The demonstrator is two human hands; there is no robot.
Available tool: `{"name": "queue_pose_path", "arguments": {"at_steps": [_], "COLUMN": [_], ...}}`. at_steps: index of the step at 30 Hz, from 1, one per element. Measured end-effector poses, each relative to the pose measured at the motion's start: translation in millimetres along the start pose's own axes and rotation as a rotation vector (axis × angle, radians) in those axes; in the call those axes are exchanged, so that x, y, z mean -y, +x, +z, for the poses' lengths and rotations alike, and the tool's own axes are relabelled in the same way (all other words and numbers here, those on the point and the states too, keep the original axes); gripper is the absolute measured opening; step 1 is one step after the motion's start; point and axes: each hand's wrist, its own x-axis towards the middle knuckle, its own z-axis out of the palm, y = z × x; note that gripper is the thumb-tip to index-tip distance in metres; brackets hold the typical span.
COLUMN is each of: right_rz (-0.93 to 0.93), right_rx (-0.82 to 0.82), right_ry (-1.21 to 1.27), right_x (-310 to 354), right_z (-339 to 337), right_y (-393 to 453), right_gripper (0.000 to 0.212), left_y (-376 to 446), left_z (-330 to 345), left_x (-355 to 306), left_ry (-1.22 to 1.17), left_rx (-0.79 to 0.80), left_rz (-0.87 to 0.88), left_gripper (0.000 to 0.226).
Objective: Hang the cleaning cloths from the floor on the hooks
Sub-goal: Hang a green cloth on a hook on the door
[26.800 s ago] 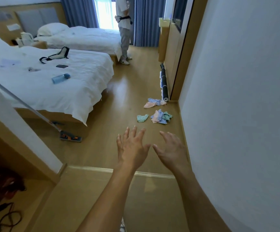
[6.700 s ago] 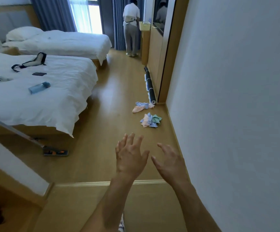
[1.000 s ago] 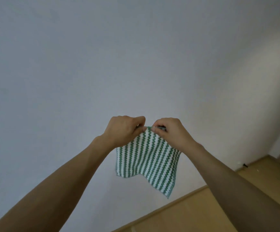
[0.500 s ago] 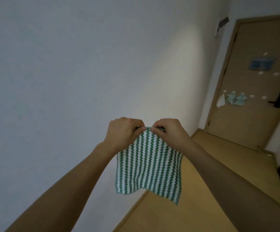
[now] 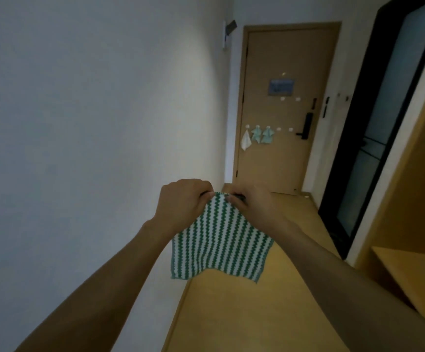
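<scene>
3 cloths point(image 5: 257, 135) already hung on door point(image 5: 277, 158) hooks point(image 5: 290, 129) — striped cloth point(image 5: 219, 245) pinched at top by left hand point(image 5: 183, 204) and right hand point(image 5: 254, 207) fingers — hooks left free

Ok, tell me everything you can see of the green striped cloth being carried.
The green striped cloth is a square of soft, knitted-looking fabric with green and white zigzag stripes. It hangs unfolded in mid-air, pinched at its top edge by the left hand and the right hand, its lower edge wavy. Nothing else touches it.
</scene>
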Motion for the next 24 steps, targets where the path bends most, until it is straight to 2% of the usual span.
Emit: {"name": "queue_pose_path", "arguments": {"at_steps": [7,13,24], "right_rz": [0.086,0.055,0.101], "right_rx": [-0.077,-0.12,-0.14], "right_ry": [-0.054,-0.097,-0.136], "right_x": [-70,-151,-316], "right_z": [10,15,-7], "right_y": [34,82,183], "right_gripper": [0.024,0.027,0.025], "left_y": [71,145,311], "left_z": [73,139,252], "left_x": [5,3,-11], "left_ry": [-0.035,-0.02,-0.041], "left_rx": [0.012,0.019,-0.029], "left_rz": [0.07,0.143,0.156], "left_gripper": [0.029,0.033,0.024]}}
